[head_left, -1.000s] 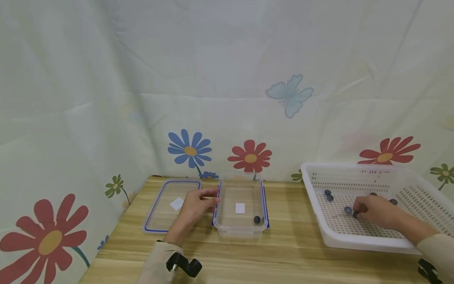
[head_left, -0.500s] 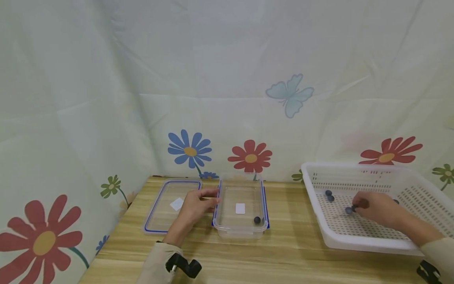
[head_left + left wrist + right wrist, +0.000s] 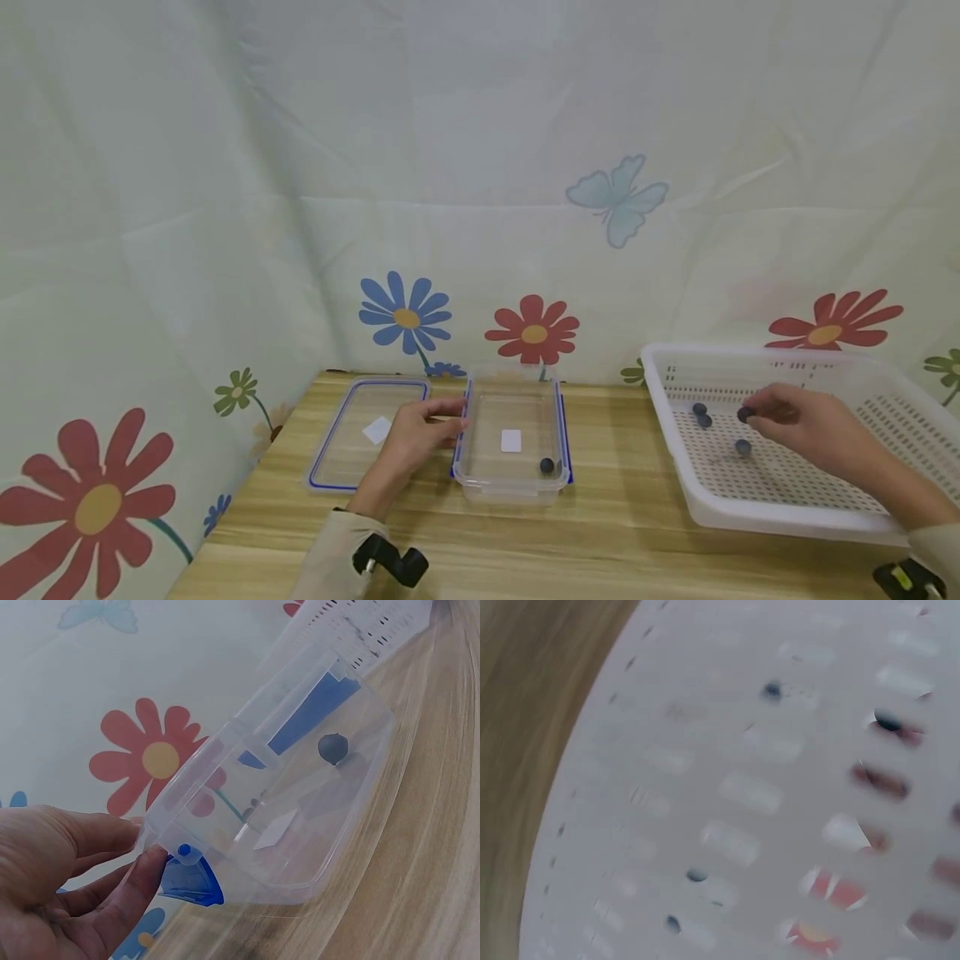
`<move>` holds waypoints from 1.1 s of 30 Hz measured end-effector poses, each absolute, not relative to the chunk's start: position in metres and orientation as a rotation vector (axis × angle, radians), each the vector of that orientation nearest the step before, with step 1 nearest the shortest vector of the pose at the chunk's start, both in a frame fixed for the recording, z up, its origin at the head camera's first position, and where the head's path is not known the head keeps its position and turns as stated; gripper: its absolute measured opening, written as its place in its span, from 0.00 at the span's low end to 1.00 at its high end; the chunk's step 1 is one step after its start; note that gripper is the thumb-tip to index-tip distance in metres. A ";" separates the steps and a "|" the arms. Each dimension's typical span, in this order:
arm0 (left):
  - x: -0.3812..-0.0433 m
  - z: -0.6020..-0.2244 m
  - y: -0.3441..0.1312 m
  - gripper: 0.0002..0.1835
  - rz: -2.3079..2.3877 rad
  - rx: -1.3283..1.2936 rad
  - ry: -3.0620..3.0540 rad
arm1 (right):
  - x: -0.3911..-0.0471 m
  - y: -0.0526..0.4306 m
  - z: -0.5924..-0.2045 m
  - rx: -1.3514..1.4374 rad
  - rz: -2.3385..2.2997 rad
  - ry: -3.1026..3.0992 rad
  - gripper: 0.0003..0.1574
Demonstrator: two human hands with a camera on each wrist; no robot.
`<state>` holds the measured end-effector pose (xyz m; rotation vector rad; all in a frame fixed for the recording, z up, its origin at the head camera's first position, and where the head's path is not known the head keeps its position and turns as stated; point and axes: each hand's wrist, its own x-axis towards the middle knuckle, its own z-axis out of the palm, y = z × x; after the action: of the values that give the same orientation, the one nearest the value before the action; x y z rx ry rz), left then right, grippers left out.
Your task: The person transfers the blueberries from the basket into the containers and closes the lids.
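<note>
The right hand (image 3: 817, 429) pinches a blueberry (image 3: 744, 414) over the white basket (image 3: 780, 518) while the left hand (image 3: 411, 433), fingers relaxed, touches the clear box (image 3: 510, 492).

The left hand's grip (image 3: 71, 881) touches the near corner of a clear box (image 3: 300, 795) on the wooden table (image 3: 424, 825), 2 of its fingertips at the rim, just beside a hanging blue latch (image 3: 193, 883). Inside the box, 1 dark ball (image 3: 333, 748) sits toward the far end, and a white label (image 3: 276, 829) shows nearer the hand. Beyond are a perforated white basket (image 3: 367, 634) and a pale cloth (image 3: 45, 712) with a red flower (image 3: 160, 759) and a light blue butterfly (image 3: 99, 613).
</note>
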<state>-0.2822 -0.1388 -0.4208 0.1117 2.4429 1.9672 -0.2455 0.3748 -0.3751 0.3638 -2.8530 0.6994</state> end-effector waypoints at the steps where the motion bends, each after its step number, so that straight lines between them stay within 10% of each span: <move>1: -0.282 -0.421 -0.139 0.18 1.968 0.114 2.444 | -0.244 0.373 -0.374 0.363 0.709 -2.843 0.13; 33: -0.284 -0.423 -0.139 0.18 1.959 0.114 2.458 | -0.229 0.285 -0.355 0.440 1.041 -2.566 0.16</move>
<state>-0.2837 -0.1388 -0.4225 0.1136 2.4578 1.9594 -0.2287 0.2855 -0.3552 0.4403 -2.5657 1.0407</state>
